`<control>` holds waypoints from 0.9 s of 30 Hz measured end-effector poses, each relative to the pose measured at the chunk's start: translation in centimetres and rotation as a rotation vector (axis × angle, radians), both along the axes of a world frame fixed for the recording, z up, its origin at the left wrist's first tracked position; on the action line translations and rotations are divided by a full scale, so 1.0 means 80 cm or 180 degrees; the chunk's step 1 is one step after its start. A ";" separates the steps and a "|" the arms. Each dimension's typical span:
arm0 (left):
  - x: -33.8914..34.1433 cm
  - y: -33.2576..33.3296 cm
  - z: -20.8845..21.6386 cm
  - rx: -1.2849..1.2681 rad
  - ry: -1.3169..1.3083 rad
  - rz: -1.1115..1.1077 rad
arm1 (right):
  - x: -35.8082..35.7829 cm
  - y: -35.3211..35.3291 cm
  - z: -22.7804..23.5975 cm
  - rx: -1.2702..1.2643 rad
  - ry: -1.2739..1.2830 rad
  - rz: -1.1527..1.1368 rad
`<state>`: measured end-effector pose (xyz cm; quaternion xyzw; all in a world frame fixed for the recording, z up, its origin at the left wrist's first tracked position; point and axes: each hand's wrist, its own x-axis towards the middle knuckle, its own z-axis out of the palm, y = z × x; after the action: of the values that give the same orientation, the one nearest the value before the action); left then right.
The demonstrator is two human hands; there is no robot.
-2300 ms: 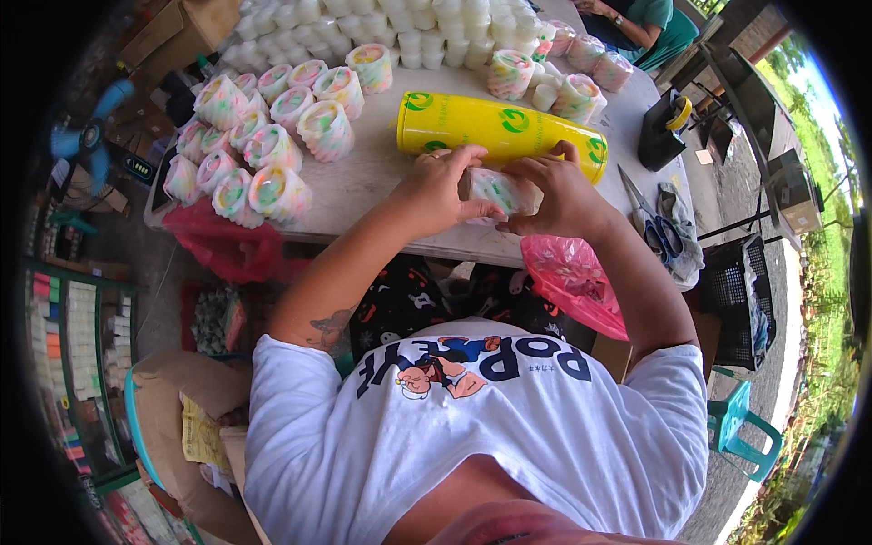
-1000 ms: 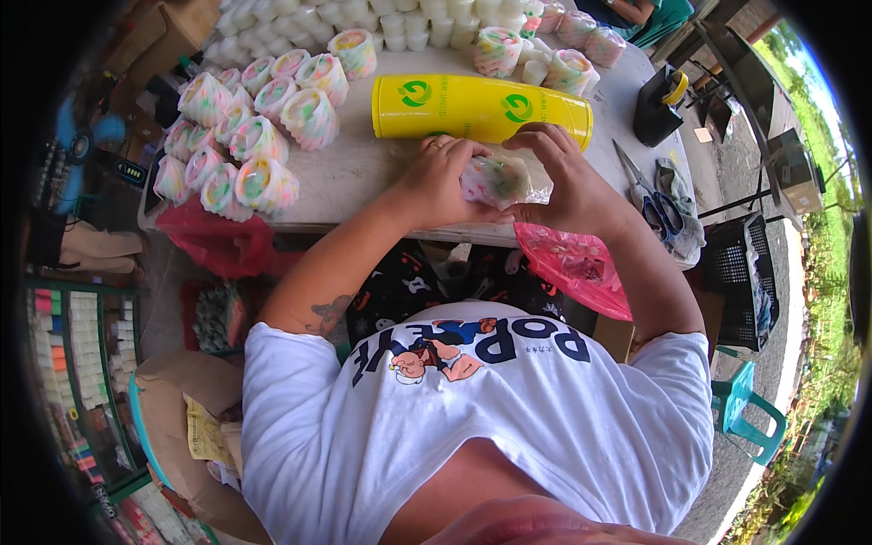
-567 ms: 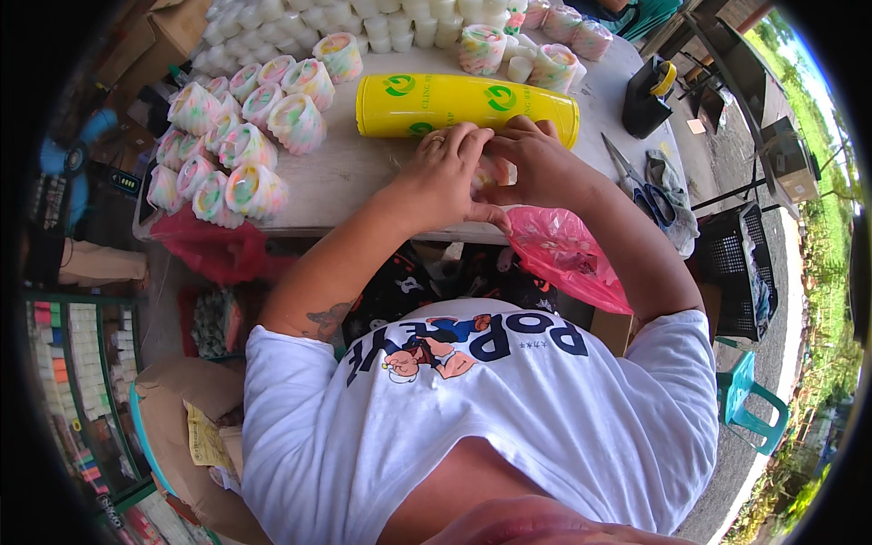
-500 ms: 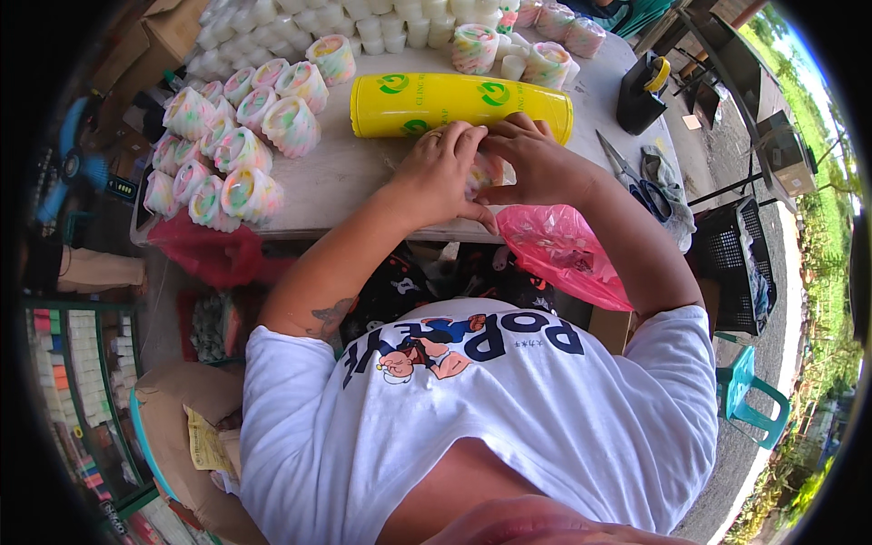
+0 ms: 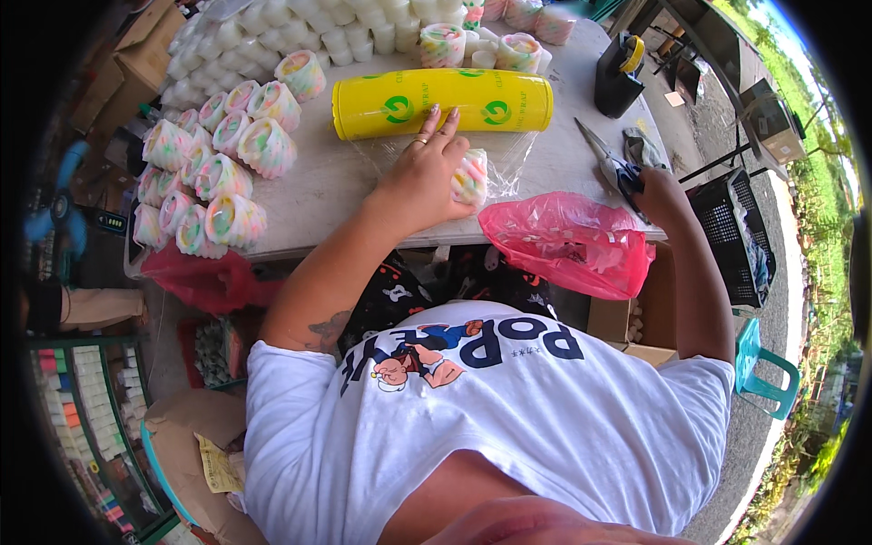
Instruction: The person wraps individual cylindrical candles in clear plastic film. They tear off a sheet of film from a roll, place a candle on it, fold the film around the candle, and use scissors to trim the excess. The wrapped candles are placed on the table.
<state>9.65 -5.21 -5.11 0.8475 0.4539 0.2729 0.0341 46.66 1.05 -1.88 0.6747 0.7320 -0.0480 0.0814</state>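
A pale worktable (image 5: 309, 195) fills the scene, a heap of stacked white cups (image 5: 263, 41) along its far side and a cluster of pastel-mottled cups (image 5: 222, 177) toward the left. A yellow roll of wrap (image 5: 436, 100) lies at the table's middle, its long axis running left to right, the right end slightly farther from the person. Clear film (image 5: 513, 168) spreads from the roll toward the person. A pink plastic bag (image 5: 563, 245) hangs over the near edge. Scissors (image 5: 607, 159) lie at the right, their long axis slanting, blade tips away and to the left, handles toward the person. The left hand (image 5: 420, 173) rests two outstretched fingers on the roll, its thumb and another finger closed about a pastel cup (image 5: 470, 177). The right hand (image 5: 661, 195) is at the scissors' handles; whether its fingers have closed on them cannot be told. That single cup, smallest here, sits just in front of the roll, partly covered, its upright or tilted stance unclear.
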 end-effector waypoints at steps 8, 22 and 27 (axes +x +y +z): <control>-0.004 -0.009 0.004 -0.0018 0.0014 -0.0028 | 0.054 0.033 0.076 -0.1038 0.0665 0.0425; -0.008 0.001 0.000 -0.0180 -0.0214 -0.0173 | -0.152 0.080 0.050 -0.1894 0.0209 0.1465; -0.009 0.003 0.002 -0.0144 -0.0141 -0.0109 | -0.193 0.077 0.067 -0.1823 -0.0023 0.1708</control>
<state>8.90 -4.97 -4.95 0.8480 0.4445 0.2807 0.0681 31.19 7.21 3.46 0.4094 0.8391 -0.2250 0.2786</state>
